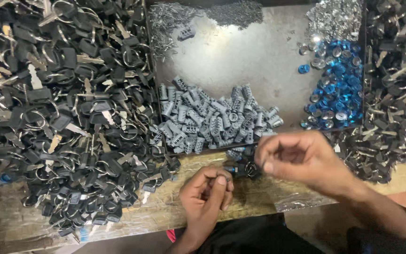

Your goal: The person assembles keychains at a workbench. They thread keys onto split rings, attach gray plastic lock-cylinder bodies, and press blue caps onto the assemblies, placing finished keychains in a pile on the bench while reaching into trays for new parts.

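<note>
My left hand (207, 195) is curled near the table's front edge, fingers closed around a small dark lock part with a blue tip (231, 169). My right hand (301, 157), blurred, pinches at a black key head on a ring (249, 169) right beside it. The two hands meet just below a heap of grey lock cylinders (212, 120) in a metal tray (240, 56).
A large heap of black-headed keys on rings (66, 103) fills the left. More keys (395, 84) pile at the right. In the tray lie blue caps (337, 91), shiny small metal pieces (334, 19) and thin pins (165, 23). The wooden table edge (132, 211) runs along the front.
</note>
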### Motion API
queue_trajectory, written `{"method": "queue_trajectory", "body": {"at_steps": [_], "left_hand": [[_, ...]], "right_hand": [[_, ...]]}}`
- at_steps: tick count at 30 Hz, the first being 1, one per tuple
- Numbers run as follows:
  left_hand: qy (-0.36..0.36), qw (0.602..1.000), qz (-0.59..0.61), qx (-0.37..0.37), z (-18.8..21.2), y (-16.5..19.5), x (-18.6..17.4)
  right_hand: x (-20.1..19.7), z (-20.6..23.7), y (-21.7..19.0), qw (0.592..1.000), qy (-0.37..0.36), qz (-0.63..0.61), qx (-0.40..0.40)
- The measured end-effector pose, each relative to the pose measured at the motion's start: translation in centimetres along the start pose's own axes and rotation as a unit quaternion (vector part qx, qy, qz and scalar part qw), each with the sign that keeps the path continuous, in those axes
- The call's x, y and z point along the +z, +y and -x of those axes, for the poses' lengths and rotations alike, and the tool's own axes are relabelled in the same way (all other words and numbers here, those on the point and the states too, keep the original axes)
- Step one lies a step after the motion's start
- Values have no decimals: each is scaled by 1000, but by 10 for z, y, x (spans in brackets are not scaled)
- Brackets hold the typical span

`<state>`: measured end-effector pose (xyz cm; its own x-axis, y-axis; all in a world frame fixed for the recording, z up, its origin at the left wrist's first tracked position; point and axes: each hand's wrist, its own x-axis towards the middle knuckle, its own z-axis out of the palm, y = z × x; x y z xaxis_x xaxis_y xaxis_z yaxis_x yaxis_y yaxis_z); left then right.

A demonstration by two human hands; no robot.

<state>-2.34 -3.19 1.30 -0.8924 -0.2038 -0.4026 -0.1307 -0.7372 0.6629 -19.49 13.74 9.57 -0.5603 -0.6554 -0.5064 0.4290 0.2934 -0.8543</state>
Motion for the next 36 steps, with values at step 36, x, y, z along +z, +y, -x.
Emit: {"method": "queue_trajectory", "body": {"at_steps": [36], "left_hand": [[-53,859,-440,255,14,30,26]], "right_hand": [[41,27,6,953,111,231,-163]]}}
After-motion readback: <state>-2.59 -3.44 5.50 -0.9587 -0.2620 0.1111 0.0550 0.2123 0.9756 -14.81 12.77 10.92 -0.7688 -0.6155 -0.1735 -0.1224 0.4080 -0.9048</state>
